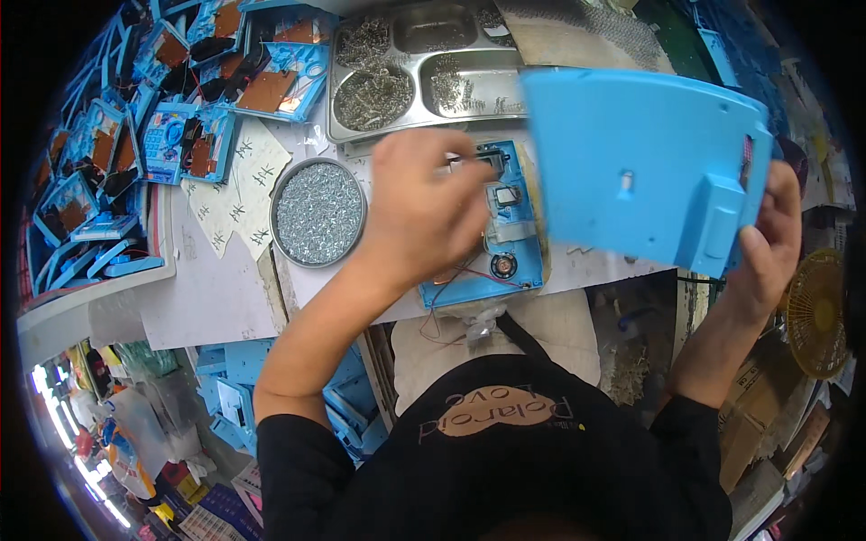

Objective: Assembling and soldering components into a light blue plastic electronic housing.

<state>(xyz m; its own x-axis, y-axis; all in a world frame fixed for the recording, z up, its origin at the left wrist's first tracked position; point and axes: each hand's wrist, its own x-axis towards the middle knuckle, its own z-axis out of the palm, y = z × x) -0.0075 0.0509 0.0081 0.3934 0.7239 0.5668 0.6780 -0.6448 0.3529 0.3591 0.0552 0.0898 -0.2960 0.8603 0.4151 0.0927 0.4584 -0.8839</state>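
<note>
My right hand grips a large light-blue plastic casing panel by its right edge. The panel is raised and slightly blurred, with a slot and a raised box shape on its face. On the table lies an open blue plastic casing with a small round speaker, thin wires and a strip of clear tape inside. My left hand hovers over the left side of this casing. Its fingers are curled together and partly blurred; what they hold, if anything, cannot be made out.
A round dish of small metal screws stands left of my left hand. Behind is a steel compartment tray with metal springs. Several part-built blue casings are piled at far left. A yellow round mesh is at right.
</note>
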